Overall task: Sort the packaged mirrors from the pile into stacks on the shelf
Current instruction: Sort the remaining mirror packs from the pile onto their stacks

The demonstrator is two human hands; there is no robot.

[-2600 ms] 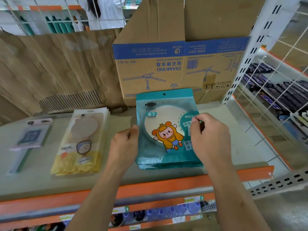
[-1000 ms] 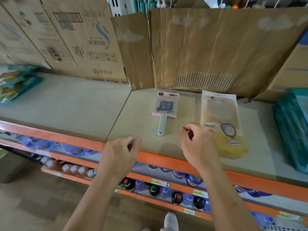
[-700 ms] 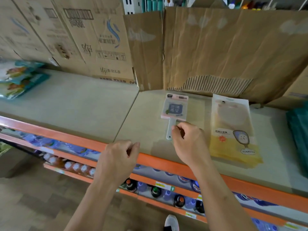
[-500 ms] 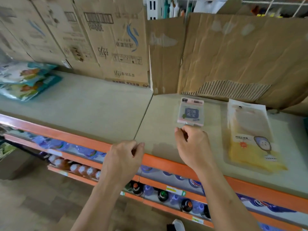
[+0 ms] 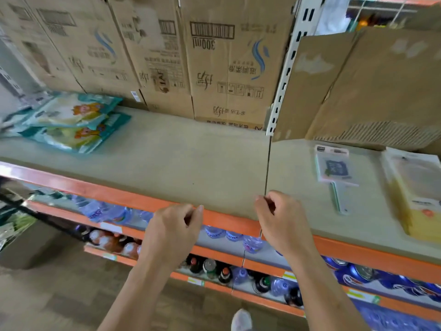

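Note:
A loose pile of teal packaged mirrors with a cartoon figure lies at the far left of the beige shelf. On the right section lie a pink handled mirror in its pack and a stack of yellow packaged mirrors, cut by the frame edge. My left hand hovers at the orange front rail, fingers loosely curled and holding nothing. My right hand is over the seam between the two shelf boards, also loosely curled and holding nothing. Both hands are well apart from every package.
Brown cardboard boxes line the back of the shelf, with a white slotted upright between the sections. Bottles and blue cans fill the lower shelf. A white shoe shows on the floor below.
After my hands let go of the teal pack on the right-hand stack, the view swung left. That stack left the frame, the left pile came into view, and both empty hands moved left.

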